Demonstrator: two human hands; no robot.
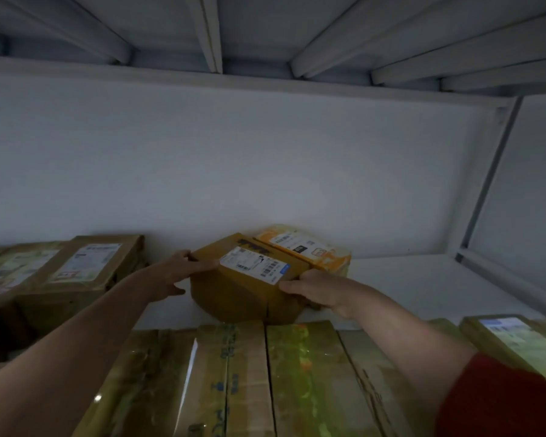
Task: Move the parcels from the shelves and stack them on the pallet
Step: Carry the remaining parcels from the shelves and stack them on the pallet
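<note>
The label [255, 264] on the brown parcel [234, 293] is blurred past reading, and the orange parcel [331, 260] is partly hidden behind it.

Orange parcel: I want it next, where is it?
Head view, centre: the orange parcel sits on the shelf, behind and right of the brown box gripped by left hand and right hand.

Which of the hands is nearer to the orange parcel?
Right. The right hand grips the brown box just in front of the orange parcel; the left hand holds the box's other side, farther from it.
</note>
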